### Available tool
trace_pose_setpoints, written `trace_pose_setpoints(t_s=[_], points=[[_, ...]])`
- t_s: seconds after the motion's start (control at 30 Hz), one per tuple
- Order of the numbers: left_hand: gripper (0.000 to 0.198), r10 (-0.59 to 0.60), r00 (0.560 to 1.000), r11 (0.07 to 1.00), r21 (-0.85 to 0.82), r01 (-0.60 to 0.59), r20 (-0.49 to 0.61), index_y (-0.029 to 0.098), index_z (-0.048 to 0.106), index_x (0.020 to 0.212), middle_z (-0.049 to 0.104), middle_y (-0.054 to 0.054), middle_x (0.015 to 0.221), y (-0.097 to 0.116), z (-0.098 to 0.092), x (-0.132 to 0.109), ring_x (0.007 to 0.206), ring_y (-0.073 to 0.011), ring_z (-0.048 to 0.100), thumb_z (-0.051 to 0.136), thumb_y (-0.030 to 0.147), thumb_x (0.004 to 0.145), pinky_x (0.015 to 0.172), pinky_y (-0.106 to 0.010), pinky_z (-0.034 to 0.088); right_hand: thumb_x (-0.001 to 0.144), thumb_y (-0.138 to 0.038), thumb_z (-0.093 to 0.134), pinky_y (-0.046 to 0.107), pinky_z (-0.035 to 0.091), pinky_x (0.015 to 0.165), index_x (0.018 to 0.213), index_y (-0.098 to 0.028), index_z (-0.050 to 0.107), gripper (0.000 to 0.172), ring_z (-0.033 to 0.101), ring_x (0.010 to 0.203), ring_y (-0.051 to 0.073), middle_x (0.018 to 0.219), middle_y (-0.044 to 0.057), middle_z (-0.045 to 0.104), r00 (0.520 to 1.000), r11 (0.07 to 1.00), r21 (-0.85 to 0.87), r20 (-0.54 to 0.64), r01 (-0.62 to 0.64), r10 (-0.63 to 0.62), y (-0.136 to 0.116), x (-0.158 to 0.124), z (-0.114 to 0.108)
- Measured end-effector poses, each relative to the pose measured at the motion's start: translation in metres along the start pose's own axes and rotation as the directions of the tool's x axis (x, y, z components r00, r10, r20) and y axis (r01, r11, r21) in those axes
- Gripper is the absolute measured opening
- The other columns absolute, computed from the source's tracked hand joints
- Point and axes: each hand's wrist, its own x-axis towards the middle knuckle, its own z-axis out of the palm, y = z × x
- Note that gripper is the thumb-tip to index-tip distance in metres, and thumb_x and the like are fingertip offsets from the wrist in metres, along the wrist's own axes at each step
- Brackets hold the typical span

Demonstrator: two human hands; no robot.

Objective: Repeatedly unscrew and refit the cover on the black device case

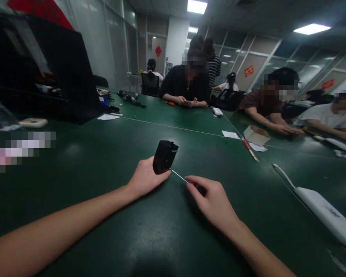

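A black box-shaped device (163, 157) is held tilted above the green table (118, 231), with my left hand (146, 176) closed round its lower left part. My right hand (209, 194) pinches the reddish handle of a screwdriver (179, 176) with a thin metal shaft. The shaft points up and left, and its tip meets the lower right edge of the black device. Whether the tip sits in a screw is too small to tell. My right fingers cover most of the handle.
A white power bank (324, 211) with a strap lies at the right. Beyond it are an open cardboard box (256, 135), a red-and-white stick (249, 149) and paper (231, 134). A large black panel (60, 69) stands at the left. Several people sit around the far side.
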Motion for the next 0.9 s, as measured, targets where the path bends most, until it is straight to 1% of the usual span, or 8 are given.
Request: trace_pose_setpoints(t_s=[0.07,0.2,0.3,0.4,0.57,0.63,0.77,0.9], points=[[0.023,0.015,1.000,1.000,0.006,-0.015,-0.003,0.016,0.065,0.085,0.068,-0.002,0.076,-0.0003,0.0000,-0.0001,0.068,-0.0185,0.064,0.070,0.036,0.075,0.060,-0.028,0.046,0.088,-0.026,0.061,0.035,0.052,0.083,0.110,-0.021,0.071,0.024,0.068,0.091,0.021,0.104,0.004,0.073,0.999,0.999,-0.037,-0.034,0.016,-0.017,0.0026,0.0003,0.0011],[0.024,0.009,1.000,1.000,0.017,-0.009,-0.008,0.016,0.064,0.083,0.067,-0.002,0.075,-0.0002,0.0000,0.0001,0.068,-0.0189,0.064,0.071,0.038,0.075,0.059,-0.028,0.046,0.083,-0.027,0.067,0.036,0.051,0.082,0.113,-0.019,0.069,0.031,0.067,0.089,0.022,0.101,0.006,0.072,0.999,0.999,-0.047,-0.028,0.016,-0.018,0.0049,0.0012,0.0031],[0.024,0.000,1.000,1.000,-0.003,0.000,-0.001,0.017,0.064,0.084,0.068,-0.002,0.076,0.0003,0.0003,0.0006,0.069,-0.0192,0.064,0.071,0.038,0.075,0.061,-0.028,0.046,0.089,-0.033,0.060,0.035,0.052,0.078,0.114,-0.017,0.068,0.031,0.067,0.082,0.021,0.097,0.006,0.073,0.999,0.999,-0.001,0.006,-0.039,0.039,0.0039,0.0016,0.0034],[0.025,0.000,1.000,1.000,-0.005,0.000,0.002,0.017,0.065,0.085,0.069,-0.003,0.077,0.0006,0.0002,0.0008,0.071,-0.0199,0.065,0.070,0.039,0.075,0.061,-0.028,0.047,0.095,-0.032,0.048,0.033,0.053,0.075,0.114,-0.018,0.068,0.031,0.068,0.073,0.019,0.084,0.004,0.074,0.996,0.995,0.060,0.052,-0.079,0.076,0.0030,0.0014,0.0024],[0.027,0.000,1.000,1.000,0.018,0.000,0.004,0.016,0.066,0.087,0.070,-0.004,0.081,0.0013,-0.0006,0.0000,0.074,-0.0213,0.066,0.070,0.040,0.075,0.062,-0.029,0.048,0.089,-0.029,0.059,0.035,0.053,0.076,0.109,-0.021,0.070,0.024,0.068,0.085,0.021,0.103,0.006,0.073,1.000,1.000,-0.006,0.002,-0.007,0.007,0.0033,0.0017,-0.0013],[0.026,-0.001,1.000,1.000,0.026,0.001,0.007,0.016,0.066,0.086,0.070,-0.004,0.080,0.0012,-0.0005,0.0001,0.072,-0.0211,0.066,0.070,0.040,0.075,0.062,-0.029,0.048,0.086,-0.027,0.063,0.035,0.054,0.076,0.108,-0.021,0.071,0.024,0.068,0.087,0.022,0.104,0.006,0.073,1.000,1.000,-0.016,-0.008,0.006,-0.006,0.0035,0.0024,-0.0027],[0.026,-0.024,1.000,1.000,-0.007,0.024,0.010,0.016,0.066,0.086,0.070,-0.004,0.081,-0.0006,-0.0003,0.0019,0.073,-0.0214,0.066,0.071,0.039,0.073,0.063,-0.030,0.049,0.084,-0.029,0.065,0.034,0.054,0.073,0.103,-0.020,0.073,0.022,0.069,0.083,0.021,0.098,0.007,0.074,1.000,0.999,0.051,-0.014,-0.010,0.010,0.0030,0.0034,-0.0047],[0.028,-0.099,0.995,0.989,-0.105,0.102,0.031,0.015,0.067,0.088,0.072,-0.006,0.081,-0.0012,-0.0018,0.0043,0.075,-0.0223,0.067,0.070,0.040,0.075,0.066,-0.031,0.050,0.087,-0.033,0.062,0.033,0.054,0.073,0.101,-0.019,0.074,0.023,0.069,0.080,0.021,0.095,0.007,0.075,0.997,0.987,0.157,-0.063,-0.040,0.050,0.0021,0.0020,-0.0056]])
